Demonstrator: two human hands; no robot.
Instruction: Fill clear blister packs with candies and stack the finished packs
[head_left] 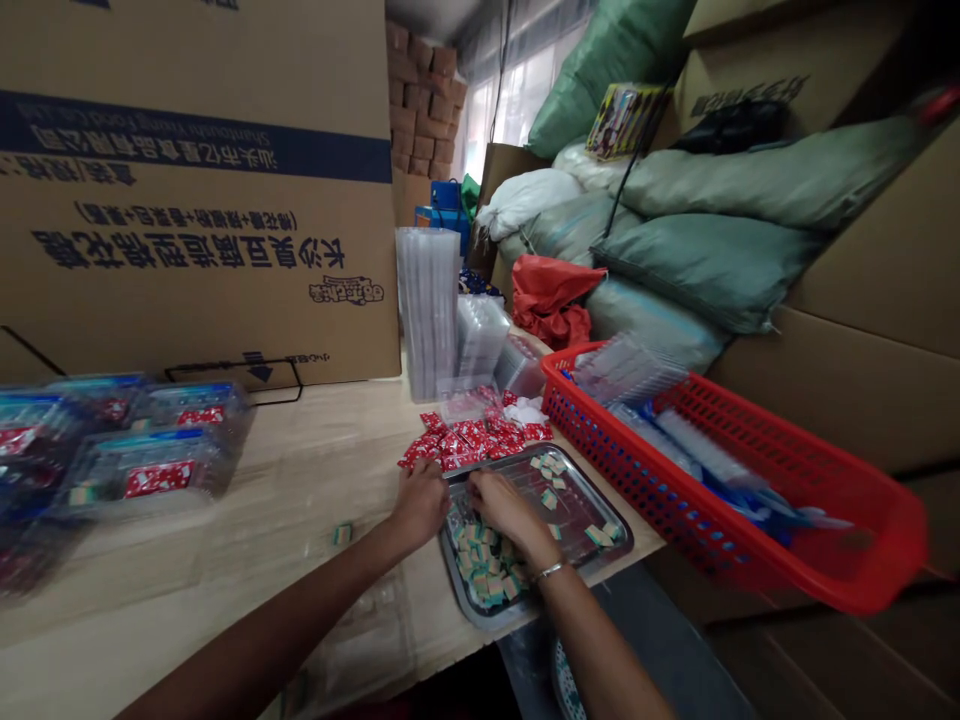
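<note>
A metal tray (592, 490) lies at the table's edge and holds many small green-and-cream pieces (487, 570). Over its middle is my right hand (510, 510), fingers curled together; anything in them is hidden. My left hand (420, 505) is closed at the tray's left rim, just in front of a pile of red printed packets (465, 440). Whether it grips a packet I cannot make out. One loose piece (342, 534) lies on the table left of my left forearm.
Clear plastic packs with red packets inside (157, 480) sit at the left. Stacked clear plastic trays (429, 310) stand behind the packets, beside a large cardboard box (202, 250). A red basket (750, 500) borders the right side. Stuffed sacks (697, 260) are piled behind it.
</note>
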